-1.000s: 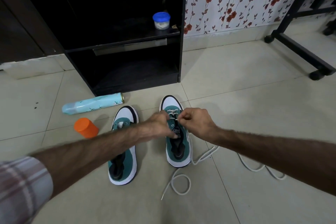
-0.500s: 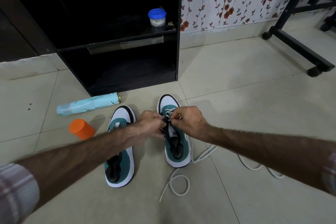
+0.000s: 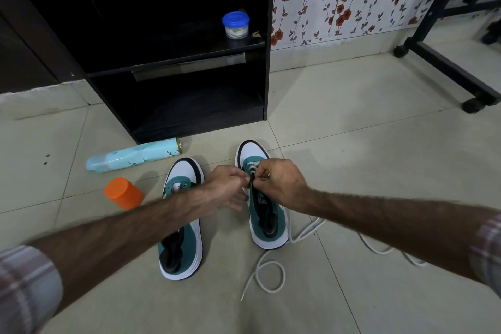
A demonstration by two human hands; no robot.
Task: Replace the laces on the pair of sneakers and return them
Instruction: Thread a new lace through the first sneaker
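Note:
Two green and white sneakers stand side by side on the tiled floor, toes pointing away from me. The left sneaker (image 3: 181, 247) has no lace that I can see. The right sneaker (image 3: 267, 222) has a white lace (image 3: 267, 275) threaded through its front eyelets, and the loose ends trail on the floor to its right. My left hand (image 3: 226, 188) and my right hand (image 3: 282, 184) meet over the right sneaker's eyelets, each pinching the lace there.
A black open cabinet (image 3: 173, 68) stands just beyond the shoes, with a blue-lidded jar (image 3: 235, 25) on its shelf. A light blue spray can (image 3: 134, 158) lies on the floor by an orange cap (image 3: 124, 193). A black wheeled frame (image 3: 444, 62) stands at the right.
My hands have stayed over the right sneaker's eyelets and drawn a little closer together. The view has shifted slightly. The loose lace on the floor lies as before.

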